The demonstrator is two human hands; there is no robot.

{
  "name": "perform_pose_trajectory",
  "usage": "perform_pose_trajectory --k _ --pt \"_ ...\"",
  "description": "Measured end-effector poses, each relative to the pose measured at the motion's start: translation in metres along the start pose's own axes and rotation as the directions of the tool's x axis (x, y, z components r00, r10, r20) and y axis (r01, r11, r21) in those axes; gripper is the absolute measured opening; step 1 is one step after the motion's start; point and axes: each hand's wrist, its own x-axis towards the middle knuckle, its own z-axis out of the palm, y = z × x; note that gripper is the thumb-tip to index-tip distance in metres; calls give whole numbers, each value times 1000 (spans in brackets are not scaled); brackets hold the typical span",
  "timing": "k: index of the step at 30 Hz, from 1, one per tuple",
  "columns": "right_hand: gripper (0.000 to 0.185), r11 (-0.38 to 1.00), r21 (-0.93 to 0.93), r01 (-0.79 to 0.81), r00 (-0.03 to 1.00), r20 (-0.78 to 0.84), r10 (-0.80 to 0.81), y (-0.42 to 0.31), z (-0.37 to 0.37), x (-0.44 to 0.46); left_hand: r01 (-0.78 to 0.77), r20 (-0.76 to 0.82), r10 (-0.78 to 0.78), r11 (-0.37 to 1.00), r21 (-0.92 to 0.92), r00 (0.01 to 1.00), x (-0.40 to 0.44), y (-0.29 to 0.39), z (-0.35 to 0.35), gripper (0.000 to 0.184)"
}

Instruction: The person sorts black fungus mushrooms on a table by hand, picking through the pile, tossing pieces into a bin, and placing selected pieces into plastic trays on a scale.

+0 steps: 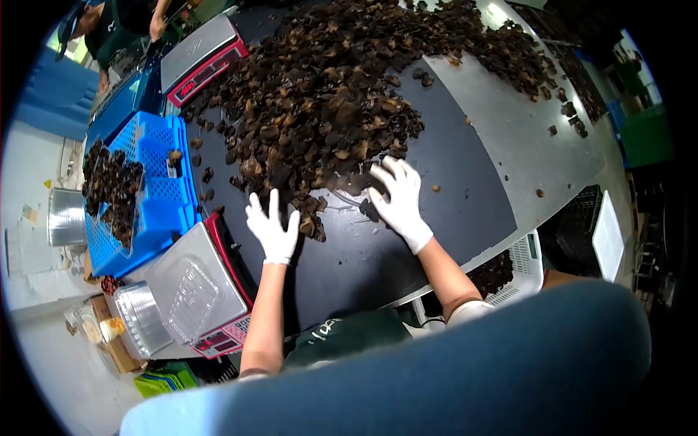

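A big heap of dark brown mushrooms (313, 94), which look like wood ear, covers the far half of a black work surface (465, 174). My left hand (273, 229), in a white glove, is at the near left edge of the heap with fingers spread, beside a few mushrooms. On the near right edge is my right hand (401, 203), also white-gloved, its fingers apart and its fingertips close to the heap. A small dark piece lies beside its thumb side. Neither hand visibly holds anything. Whether the fingertips touch the mushrooms I cannot tell.
Left stands a scale (174, 254) bearing a clear plastic tray (195, 298). Beyond are a blue crate (149, 232) with mushrooms in a clear tray, and another scale (195, 54). A white crate (534, 272) sits below the right edge. A co-worker (120, 33) stands far left.
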Motion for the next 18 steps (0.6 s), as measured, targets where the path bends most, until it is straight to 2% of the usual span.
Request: perform_pose_trajectory --k 1,3,4,6,8,10,11,12,14,15,16,18 --pt "44 1000 3 5 1000 7 -5 -3 5 -2 -86 24 88 992 -96 996 1 2 3 67" --pt "55 992 -120 -24 991 130 39 -6 19 -6 -203 120 226 962 -182 967 -9 13 4 57" --pt "57 1000 23 21 978 205 -26 -15 19 -12 -246 169 284 946 -211 944 -20 17 2 52" --pt "54 958 173 228 915 299 -272 -32 13 -36 -353 200 439 865 -356 876 -43 21 -7 44" --pt "46 896 298 329 803 411 -432 -52 2 -57 -363 251 459 864 -348 852 -70 28 -25 48" --pt "40 852 385 356 725 461 -512 -66 -16 -78 -321 235 415 879 -352 879 -95 27 -45 54" --pt "38 837 449 314 713 470 -520 -68 -26 -80 -312 188 404 869 -384 895 -107 18 -46 60" --pt "37 810 497 311 744 403 -534 -65 -29 -83 -277 152 359 877 -394 921 -116 13 -50 64" --pt "31 825 516 230 846 313 -431 -57 -38 -72 -113 175 166 953 -281 970 -124 9 -62 68" --pt "29 878 431 209 918 223 -328 -52 -44 -66 -66 150 111 959 -276 982 -125 5 -61 72" --pt "35 921 363 140 938 248 -240 -42 -45 -63 -17 136 56 962 -274 989 -124 1 -59 74" --pt "45 998 69 11 984 178 -24 -37 -48 -64 33 165 17 956 -293 986 -121 0 -57 75"
